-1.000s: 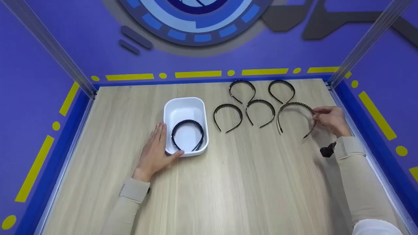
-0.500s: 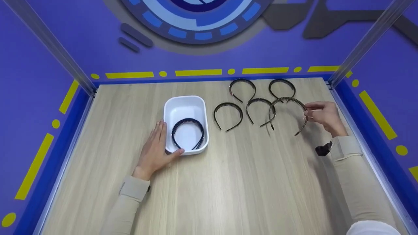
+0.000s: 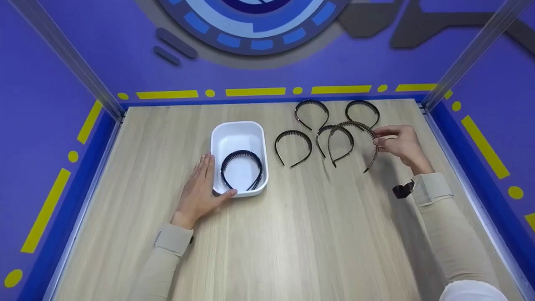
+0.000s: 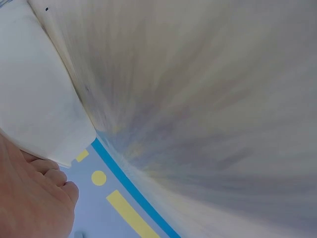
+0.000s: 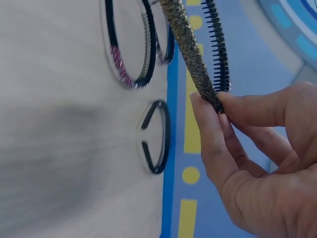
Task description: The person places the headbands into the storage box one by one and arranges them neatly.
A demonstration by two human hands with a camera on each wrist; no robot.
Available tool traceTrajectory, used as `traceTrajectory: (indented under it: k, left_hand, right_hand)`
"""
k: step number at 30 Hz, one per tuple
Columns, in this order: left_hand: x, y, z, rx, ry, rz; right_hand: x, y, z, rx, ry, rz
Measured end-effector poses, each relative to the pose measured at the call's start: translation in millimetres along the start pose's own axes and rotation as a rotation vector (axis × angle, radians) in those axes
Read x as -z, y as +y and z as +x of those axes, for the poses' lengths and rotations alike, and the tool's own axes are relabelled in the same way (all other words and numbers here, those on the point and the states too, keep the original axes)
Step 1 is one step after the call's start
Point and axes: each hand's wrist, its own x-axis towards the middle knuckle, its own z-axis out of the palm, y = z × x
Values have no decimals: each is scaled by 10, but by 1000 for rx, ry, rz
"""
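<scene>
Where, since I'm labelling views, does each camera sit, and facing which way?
Head: on head, facing forward and down over table; left hand, right hand and sleeves show.
Left wrist: on that wrist, facing table and white tub; left hand shows.
Right wrist: on that wrist, facing held headband; right hand shows.
Head and right wrist share that headband.

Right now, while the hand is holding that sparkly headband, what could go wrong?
The glittery gold-and-black toothed headband might twist or slip, since the right hand pinches it by one side only.

If lowered right here, its ends might snag the curved black toothed headband that it overlaps in the head view.

If it goes into the white rectangular tub with rounded corners, its teeth may tangle with the black toothed headbands lying inside.
</scene>
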Motion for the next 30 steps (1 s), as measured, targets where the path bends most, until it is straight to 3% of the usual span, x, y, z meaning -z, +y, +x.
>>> traceTrajectory:
  k: [17,30]
  left_hand:
    - [2,-2,-3,2,18,10]
    - [-4,9,-1,-11,23,46]
  right_hand:
    - [-467,-336,-19,54,-86,48]
    - [-972,-538,25,94,-152,67]
